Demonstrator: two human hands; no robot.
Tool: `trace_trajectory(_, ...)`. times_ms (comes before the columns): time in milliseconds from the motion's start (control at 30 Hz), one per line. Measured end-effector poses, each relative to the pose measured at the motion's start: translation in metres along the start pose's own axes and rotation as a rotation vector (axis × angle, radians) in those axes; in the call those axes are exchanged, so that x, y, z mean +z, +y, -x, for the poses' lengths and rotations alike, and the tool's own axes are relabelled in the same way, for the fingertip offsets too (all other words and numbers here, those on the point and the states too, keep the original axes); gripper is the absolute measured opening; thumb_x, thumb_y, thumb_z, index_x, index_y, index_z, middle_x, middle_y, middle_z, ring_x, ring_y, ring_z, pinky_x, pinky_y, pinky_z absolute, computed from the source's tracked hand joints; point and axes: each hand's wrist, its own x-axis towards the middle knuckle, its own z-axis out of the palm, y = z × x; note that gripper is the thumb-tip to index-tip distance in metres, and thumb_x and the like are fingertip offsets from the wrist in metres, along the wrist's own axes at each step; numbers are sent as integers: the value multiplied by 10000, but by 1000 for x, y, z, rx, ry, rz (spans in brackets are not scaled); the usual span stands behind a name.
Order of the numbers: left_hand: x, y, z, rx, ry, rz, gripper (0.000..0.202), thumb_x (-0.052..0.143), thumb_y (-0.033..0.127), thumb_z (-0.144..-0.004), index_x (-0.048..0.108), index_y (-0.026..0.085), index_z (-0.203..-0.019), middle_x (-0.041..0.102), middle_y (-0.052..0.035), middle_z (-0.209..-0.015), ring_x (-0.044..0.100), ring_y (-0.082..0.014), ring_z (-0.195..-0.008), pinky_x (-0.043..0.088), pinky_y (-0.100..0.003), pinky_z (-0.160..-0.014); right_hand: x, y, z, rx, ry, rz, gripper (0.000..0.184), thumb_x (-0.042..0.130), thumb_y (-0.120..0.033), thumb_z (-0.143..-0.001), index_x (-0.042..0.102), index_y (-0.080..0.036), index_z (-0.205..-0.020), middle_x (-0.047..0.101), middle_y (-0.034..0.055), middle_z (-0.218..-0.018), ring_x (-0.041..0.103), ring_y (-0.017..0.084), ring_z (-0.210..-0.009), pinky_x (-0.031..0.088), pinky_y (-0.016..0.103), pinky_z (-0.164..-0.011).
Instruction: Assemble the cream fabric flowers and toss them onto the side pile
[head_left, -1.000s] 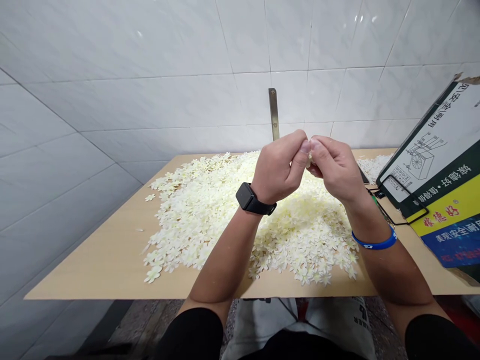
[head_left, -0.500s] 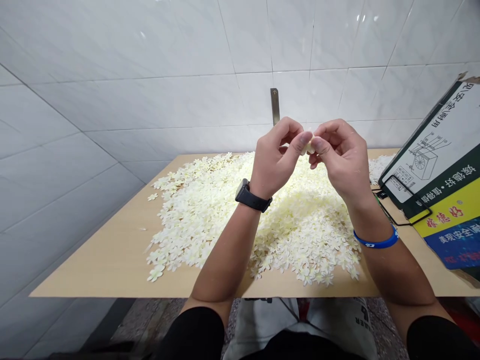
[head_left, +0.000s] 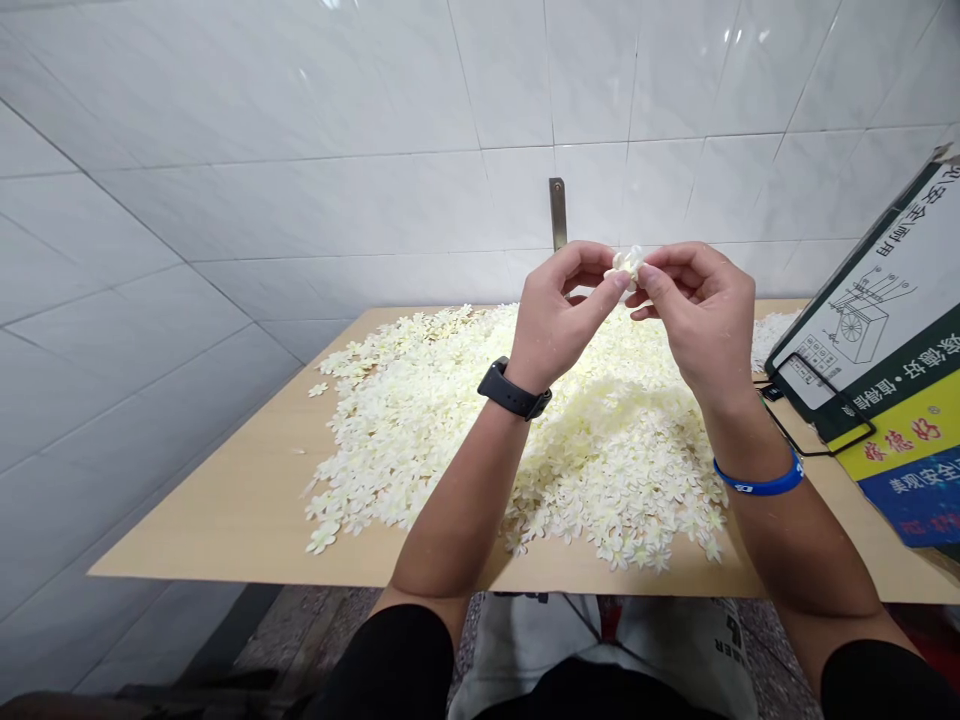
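Observation:
Between my fingertips, above the table, is a small white artificial flower [head_left: 628,266] with its petals upward. My left hand [head_left: 566,305] pinches it from the left, thumb and forefinger together. From the right, my right hand [head_left: 701,315] pinches the same flower with thumb and fingertips. Below both hands spreads a wide heap of loose cream-white flower pieces [head_left: 435,420], thickest in the middle of the table. A black watch [head_left: 514,389] is on my left wrist, and a blue wristband [head_left: 759,482] is on my right.
The light wooden table [head_left: 247,500] meets a tiled wall [head_left: 337,210] at the back. A printed cardboard box [head_left: 877,350] leans at the right, with a black wire frame [head_left: 832,400] before it. A narrow metal strip [head_left: 557,212] stands upright behind my hands. More white pieces [head_left: 772,333] lie back right.
My fingers have drawn slightly apart, and the flower between them, mostly hidden before, now shows its opened petals. The whole view has shifted a little.

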Motion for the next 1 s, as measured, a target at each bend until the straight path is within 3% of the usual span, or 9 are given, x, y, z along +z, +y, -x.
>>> trace_trajectory(133,4,-11,0,-44,31,21,188,744,336,-883,622,197,-920,694,-22,-960,673,-102,-838,531,-185,-613,4,9,1,-55,35,25,218,728,-363,-924,624,-274,-1093,690,-16,-889,714,128,-758,642,261,-655)
trace_trajectory(200,6,-22,4,-97,28,45,202,744,340,-879,606,193,-898,673,-21,-922,657,-100,-822,527,-185,-618,4,17,3,-54,35,58,170,714,-308,-922,640,-267,-1070,687,-21,-872,709,123,-747,634,258,-659)
trace_trajectory(267,7,-36,13,-171,2,75,225,740,357,-875,593,187,-882,649,-17,-878,641,-98,-801,528,-187,-630,2,27,9,-15,-46,100,56,687,-263,-916,679,-237,-965,696,-14,-847,706,126,-732,621,261,-654)
trace_trajectory(367,6,-57,36,-280,-76,96,219,712,352,-871,582,175,-867,613,-13,-845,618,-97,-777,527,-188,-632,-3,41,25,89,-192,148,65,679,-256,-888,697,-205,-852,711,3,-809,690,137,-688,597,277,-625)
trace_trajectory(533,3,-77,75,-309,-1,-3,117,662,254,-866,580,174,-891,657,-86,-1119,639,-143,-999,543,-191,-688,-13,63,57,173,-179,340,118,616,-281,-899,656,-201,-822,696,27,-774,650,166,-687,534,294,-586)
trace_trajectory(667,3,-82,93,-294,8,23,139,692,267,-877,592,170,-871,700,-103,-1184,679,-158,-1075,582,-225,-792,-16,69,72,93,-159,506,135,617,-291,-925,679,-203,-844,705,54,-837,636,184,-726,533,340,-656)
trace_trajectory(733,4,-83,100,-278,-16,52,159,710,298,-887,618,169,-882,715,-100,-1142,697,-150,-1034,602,-245,-822,-16,68,79,72,-148,456,131,629,-295,-932,697,-208,-861,705,55,-850,640,186,-743,545,346,-676)
trace_trajectory(867,7,-83,108,-219,-19,99,225,749,377,-884,665,170,-911,730,-96,-1099,715,-153,-1007,635,-273,-838,-13,62,91,223,-207,153,122,696,-327,-905,751,-222,-874,740,44,-886,671,170,-734,583,323,-649)
trace_trajectory(1000,10,-84,112,-169,-33,146,219,789,369,-859,724,184,-956,758,-89,-1110,735,-171,-1032,660,-310,-878,-14,65,98,292,-146,37,73,754,-296,-849,784,-231,-864,764,31,-887,701,169,-731,614,332,-683)
